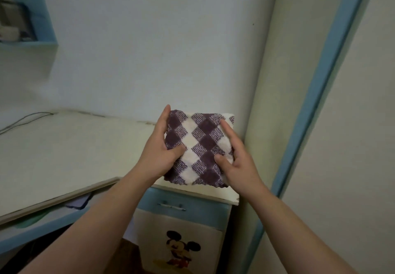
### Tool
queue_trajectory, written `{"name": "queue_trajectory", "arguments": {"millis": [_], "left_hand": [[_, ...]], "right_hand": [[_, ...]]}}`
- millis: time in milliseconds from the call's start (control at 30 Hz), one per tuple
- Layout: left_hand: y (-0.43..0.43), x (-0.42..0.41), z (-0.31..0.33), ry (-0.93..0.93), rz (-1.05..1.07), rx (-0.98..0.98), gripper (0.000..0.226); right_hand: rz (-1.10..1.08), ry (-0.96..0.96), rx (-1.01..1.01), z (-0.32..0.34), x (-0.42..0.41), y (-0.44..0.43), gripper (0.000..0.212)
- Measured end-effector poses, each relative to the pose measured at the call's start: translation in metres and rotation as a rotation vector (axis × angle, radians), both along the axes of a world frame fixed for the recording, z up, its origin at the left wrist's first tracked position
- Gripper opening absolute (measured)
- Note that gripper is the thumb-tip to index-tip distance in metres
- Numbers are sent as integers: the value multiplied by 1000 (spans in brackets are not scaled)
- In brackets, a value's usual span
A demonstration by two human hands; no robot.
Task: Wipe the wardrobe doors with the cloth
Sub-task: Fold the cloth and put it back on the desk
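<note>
A folded cloth (pixel 199 145) with a purple and white diamond check is held up above the right end of a cream desk top (pixel 70 145). My left hand (pixel 159 152) grips its left edge, thumb on the front. My right hand (pixel 237 156) holds its right edge with the fingers spread over the front. To the right stands the wardrobe door (pixel 350 124), cream with a blue frame strip (pixel 320 85) along its edge. The cloth is apart from the door.
Under the desk is a cabinet with a blue drawer (pixel 181 206) and a cartoon mouse sticker (pixel 181 252). A blue wall shelf (pixel 32 17) hangs at upper left. A thin cable (pixel 25 119) lies on the desk's far left. A plain wall (pixel 160 49) rises behind.
</note>
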State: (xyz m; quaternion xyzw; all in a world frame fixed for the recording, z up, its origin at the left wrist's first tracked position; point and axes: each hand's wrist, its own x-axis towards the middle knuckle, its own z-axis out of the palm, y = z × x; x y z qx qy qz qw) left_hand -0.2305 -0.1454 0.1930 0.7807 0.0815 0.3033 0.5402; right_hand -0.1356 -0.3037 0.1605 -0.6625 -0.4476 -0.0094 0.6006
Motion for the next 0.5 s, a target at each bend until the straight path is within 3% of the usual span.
{"name": "queue_trajectory", "arguments": {"millis": [200, 500], "left_hand": [[50, 40, -16, 201, -157, 155, 118], [146, 122, -64, 371, -362, 185, 117]], "right_hand": [[-128, 112, -108, -19, 35, 46, 75], [-390, 166, -333, -67, 86, 130, 80]]}}
